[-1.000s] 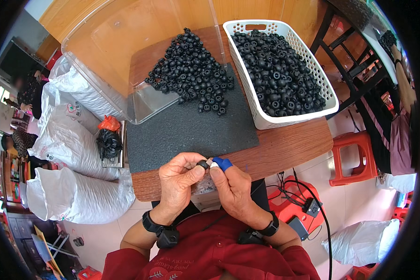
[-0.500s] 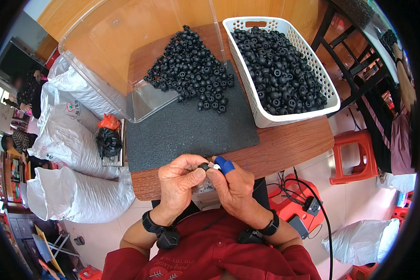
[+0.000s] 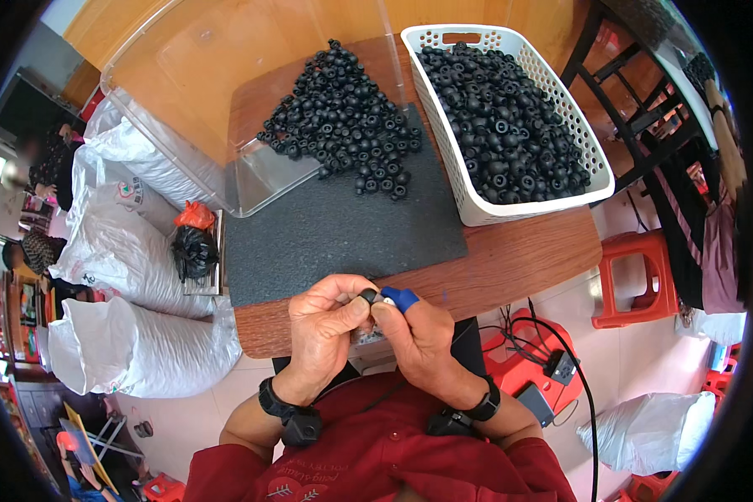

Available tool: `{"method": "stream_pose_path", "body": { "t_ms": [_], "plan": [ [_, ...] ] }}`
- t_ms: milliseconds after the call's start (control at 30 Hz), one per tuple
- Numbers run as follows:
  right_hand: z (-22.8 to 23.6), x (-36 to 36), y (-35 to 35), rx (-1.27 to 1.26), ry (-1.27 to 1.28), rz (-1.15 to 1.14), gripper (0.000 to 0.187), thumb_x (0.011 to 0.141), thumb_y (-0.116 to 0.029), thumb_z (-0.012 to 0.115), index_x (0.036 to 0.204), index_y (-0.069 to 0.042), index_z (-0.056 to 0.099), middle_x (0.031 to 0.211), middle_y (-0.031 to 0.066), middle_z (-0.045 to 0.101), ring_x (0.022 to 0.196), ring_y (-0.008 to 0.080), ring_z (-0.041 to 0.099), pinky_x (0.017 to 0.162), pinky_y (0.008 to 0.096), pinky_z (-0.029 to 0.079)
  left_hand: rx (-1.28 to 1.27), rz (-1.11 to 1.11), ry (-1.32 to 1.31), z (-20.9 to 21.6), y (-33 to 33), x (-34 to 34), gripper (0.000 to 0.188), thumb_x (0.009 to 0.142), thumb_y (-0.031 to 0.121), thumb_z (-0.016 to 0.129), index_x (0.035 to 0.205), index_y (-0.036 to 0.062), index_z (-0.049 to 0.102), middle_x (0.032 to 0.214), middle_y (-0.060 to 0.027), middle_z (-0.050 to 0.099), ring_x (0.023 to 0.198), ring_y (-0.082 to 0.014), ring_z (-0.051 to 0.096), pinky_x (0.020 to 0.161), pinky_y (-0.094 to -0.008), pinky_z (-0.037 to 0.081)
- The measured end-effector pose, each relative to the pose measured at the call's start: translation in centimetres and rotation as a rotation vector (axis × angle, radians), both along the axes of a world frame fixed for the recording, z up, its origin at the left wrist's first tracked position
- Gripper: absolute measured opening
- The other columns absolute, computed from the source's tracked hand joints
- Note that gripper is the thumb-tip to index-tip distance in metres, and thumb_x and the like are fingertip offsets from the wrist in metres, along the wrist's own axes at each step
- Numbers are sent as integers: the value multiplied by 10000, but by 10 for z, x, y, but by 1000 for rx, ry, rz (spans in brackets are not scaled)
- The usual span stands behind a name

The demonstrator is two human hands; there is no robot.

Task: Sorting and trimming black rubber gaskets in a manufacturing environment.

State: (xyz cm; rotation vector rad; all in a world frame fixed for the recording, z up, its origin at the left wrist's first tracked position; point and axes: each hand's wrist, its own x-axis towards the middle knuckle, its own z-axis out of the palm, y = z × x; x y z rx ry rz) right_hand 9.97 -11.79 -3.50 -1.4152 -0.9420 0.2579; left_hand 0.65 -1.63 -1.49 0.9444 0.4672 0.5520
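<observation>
Black piece (image 3: pixel 367 295), small and rounded: pinched between thumb and forefinger of the left hand (image 3: pixel 325 325), at the tips, so it lies on the right side of that grip, facing the other hand. Left grip closed on it; left is the nearer hand. Long axis: none can be made out, the piece looks about as wide as long and is partly covered by the fingers. Right hand (image 3: pixel 422 330) just to its right, thumb and a finger in a blue finger cover (image 3: pixel 402 298) closed on a small pale object (image 3: pixel 388 302); whether that touches the black piece cannot be told. Both grips over the near edge of the bench (image 3: pixel 531 251), just short of the dark mat (image 3: pixel 343 243). Beyond: a heap of similar black pieces (image 3: pixel 339 125), partly at the mouth of a clear bin (image 3: pixel 161 161); to its right, a white perforated basket (image 3: pixel 534 208) filled with more of them. Markings: red shirt (image 3: pixel 393 456) bears lettering and a leaf-like emblem on the front; white sacks (image 3: pixel 155 347) at left show small coloured print, too blurred to read. No label made out on the pieces or basket.
</observation>
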Motion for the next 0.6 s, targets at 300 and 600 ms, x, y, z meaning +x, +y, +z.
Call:
{"method": "stream_pose_path", "body": {
  "t_ms": [300,600],
  "plan": [
    [1,1,-2,-47,8,-76,155,904,-98,583,935,53,602,764,158,623,625,261,627,546,329,473,34,-3,-2,-6,4,-6,201,833,72,673,982,-50,617,851,-108,649,712,-129,602,636,-235,501],
    [3,2,-1,-44,215,19,175,880,-156,640,884,17,615,695,112,613,608,186,605,530,300,451,65,10,15,-8,2,-4,208,811,53,692,989,-38,633,897,-79,655,782,-109,595,700,-228,486]
  ]
}}
